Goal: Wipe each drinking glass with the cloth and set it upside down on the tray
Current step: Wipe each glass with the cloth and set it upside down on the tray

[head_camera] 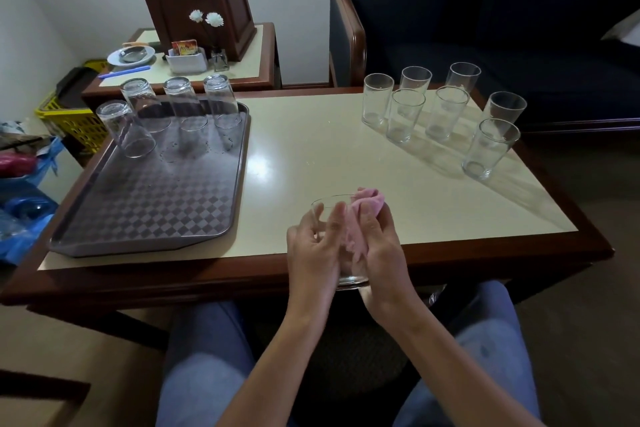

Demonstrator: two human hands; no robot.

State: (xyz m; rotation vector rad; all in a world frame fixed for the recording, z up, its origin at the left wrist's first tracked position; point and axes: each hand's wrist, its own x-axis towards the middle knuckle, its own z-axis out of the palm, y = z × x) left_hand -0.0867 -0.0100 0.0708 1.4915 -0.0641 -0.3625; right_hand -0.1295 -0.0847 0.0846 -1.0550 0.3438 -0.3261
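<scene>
I hold a clear drinking glass (327, 210) upright over the table's front edge, my left hand (313, 250) wrapped around its side. A pink cloth (367, 203) is bunched in my right hand (381, 246) and pushed into the glass, part of it sticking out above the rim. A grey checkered tray (145, 218) lies at the left of the table, with several glasses (180, 114) upside down along its far end. Several upright glasses (445, 113) stand in a cluster at the table's far right.
The cream-topped table (304, 156) has a dark wood border. Behind it stand a side table (249, 55) with a plate, a napkin holder and white flowers, and a dark armchair (450, 21). A yellow basket (74, 125) and blue bags (24, 215) sit at the left.
</scene>
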